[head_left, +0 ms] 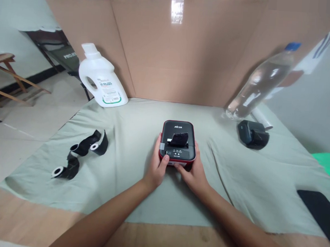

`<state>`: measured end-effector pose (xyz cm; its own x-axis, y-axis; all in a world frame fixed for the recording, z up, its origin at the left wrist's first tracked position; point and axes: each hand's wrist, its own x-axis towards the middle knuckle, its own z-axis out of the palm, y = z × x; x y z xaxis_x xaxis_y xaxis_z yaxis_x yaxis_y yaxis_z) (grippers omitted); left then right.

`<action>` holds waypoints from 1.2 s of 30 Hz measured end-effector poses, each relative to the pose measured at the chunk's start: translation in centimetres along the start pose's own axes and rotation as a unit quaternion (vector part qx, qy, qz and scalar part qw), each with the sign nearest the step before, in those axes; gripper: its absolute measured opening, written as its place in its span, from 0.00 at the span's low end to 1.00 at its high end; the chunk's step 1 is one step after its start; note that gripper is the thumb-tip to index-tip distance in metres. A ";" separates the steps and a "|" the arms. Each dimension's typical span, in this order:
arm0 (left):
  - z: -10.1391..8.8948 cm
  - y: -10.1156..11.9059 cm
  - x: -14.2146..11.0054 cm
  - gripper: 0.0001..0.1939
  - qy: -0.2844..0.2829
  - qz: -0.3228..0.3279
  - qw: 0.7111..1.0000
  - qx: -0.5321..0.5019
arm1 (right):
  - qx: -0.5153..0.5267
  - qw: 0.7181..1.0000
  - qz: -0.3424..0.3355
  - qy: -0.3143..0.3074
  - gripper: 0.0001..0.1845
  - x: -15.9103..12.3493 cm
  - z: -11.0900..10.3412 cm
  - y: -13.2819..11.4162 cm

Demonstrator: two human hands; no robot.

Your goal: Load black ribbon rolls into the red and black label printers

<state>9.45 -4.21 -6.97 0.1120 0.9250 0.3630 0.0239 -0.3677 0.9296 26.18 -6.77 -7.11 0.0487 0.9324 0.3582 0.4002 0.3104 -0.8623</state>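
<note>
A small black label printer (178, 133) with a red lower edge rests on the cloth at the middle of the table. A short piece of black film (180, 139) sticks up from the slot in its top. Round its left side my left hand (157, 169) is wrapped, thumb on the front corner. My right hand (194, 172) grips the right side, with a finger at the front edge by a pale label. The fingers under and behind the printer are hidden. To the left lie rolls of black ribbon (99, 143), partly unwound, with white cores.
A pale green cloth (138, 196) covers most of the wooden table. Behind stands a cardboard screen (183, 57), flanked by a white jug (106, 82) and a clear bottle (261, 82). A black device (252, 134) and dark flat object (318, 211) lie at the right.
</note>
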 end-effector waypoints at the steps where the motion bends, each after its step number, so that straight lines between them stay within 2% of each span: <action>1: -0.1 0.0 0.1 0.34 0.003 0.008 1.000 0.009 | 0.001 1.000 0.004 -0.003 0.54 0.0 0.0 0.0; 5: -0.9 -0.2 0.8 0.26 0.047 0.075 0.993 0.074 | 0.000 1.000 0.009 -0.006 0.55 0.1 -0.1 0.0; 9: -2.0 -0.4 1.6 0.20 0.086 0.143 0.974 0.155 | 0.001 1.000 0.002 -0.008 0.55 0.2 -0.2 0.0; 15: -2.4 -0.2 1.9 0.08 0.059 0.165 0.968 0.180 | -0.003 1.000 0.003 -0.003 0.56 0.2 -0.1 0.2; 23: -2.8 -0.6 2.7 0.04 0.061 0.244 0.947 0.199 | 0.006 1.000 0.005 -0.009 0.56 0.1 -0.1 0.4; 26: -2.7 -0.9 3.2 0.04 0.049 0.247 0.954 0.161 | 0.001 1.000 0.000 -0.009 0.56 0.2 0.0 0.5; 31: -2.3 -1.4 3.8 0.10 0.042 0.202 0.975 0.083 | -0.008 1.000 -0.007 -0.008 0.56 0.2 0.0 0.7; 36: -2.2 -1.9 3.5 0.10 0.051 0.199 0.975 0.087 | -0.010 1.000 -0.005 -0.010 0.55 0.2 -0.1 0.7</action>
<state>7.59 -0.04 -7.35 0.0482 0.7076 0.7050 0.1669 -0.7016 0.6928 26.59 -6.36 -7.60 0.0260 0.9326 0.3600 0.4181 0.3169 -0.8513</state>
